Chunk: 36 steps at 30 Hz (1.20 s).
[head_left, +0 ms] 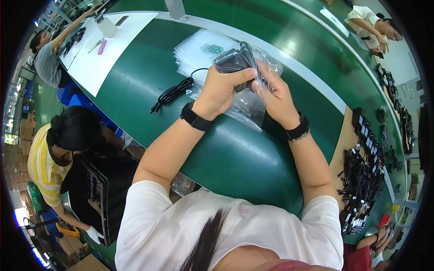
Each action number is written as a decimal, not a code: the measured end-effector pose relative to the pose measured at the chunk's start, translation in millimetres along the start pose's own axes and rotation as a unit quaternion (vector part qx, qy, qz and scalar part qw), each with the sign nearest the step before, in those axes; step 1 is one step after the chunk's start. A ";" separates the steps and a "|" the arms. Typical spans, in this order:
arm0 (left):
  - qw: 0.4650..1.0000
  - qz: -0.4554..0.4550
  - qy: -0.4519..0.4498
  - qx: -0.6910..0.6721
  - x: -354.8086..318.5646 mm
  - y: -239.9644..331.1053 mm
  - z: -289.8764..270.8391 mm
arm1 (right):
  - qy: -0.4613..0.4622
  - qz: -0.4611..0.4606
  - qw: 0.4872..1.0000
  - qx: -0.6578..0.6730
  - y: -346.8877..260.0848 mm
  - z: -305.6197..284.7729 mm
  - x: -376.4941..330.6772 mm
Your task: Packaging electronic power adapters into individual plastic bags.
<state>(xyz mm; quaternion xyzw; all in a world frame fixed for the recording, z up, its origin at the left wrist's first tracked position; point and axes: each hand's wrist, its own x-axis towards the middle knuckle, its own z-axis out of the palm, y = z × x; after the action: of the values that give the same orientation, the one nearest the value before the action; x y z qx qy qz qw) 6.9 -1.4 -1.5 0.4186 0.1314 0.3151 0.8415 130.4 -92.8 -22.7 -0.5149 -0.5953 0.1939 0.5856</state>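
Although its lower part is covered by fingers, a black adapter (227,59) can be made out above the green tabletop (212,153), gripped by the left hand (219,90). A clear bag (253,113) is pinched by the right hand (279,97), whose fingertips are veiled by shiny film; how far the adapter is enclosed cannot be told. Behind the left wrist, the bundled cable (174,92) is seen, its cord being lost behind the hand.
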 end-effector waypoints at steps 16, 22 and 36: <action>0.974 -0.043 -0.015 -0.220 9.6 -4.2 -11.9 | 0.232 0.127 0.959 0.107 -16.9 -35.6 10.1; 0.981 0.015 -0.003 -0.194 7.4 2.9 -11.3 | 0.066 0.119 0.990 0.022 -24.3 -18.5 3.5; 0.991 -0.015 -0.004 -0.134 4.8 -6.5 -9.8 | 0.153 0.050 0.987 -0.009 -41.9 -27.1 6.5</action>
<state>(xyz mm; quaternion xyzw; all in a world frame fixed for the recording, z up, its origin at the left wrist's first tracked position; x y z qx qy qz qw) 8.5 4.8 -12.5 0.3014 0.0903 0.3156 0.8952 139.9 -114.0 22.0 -0.5726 -0.4740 0.1363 0.6549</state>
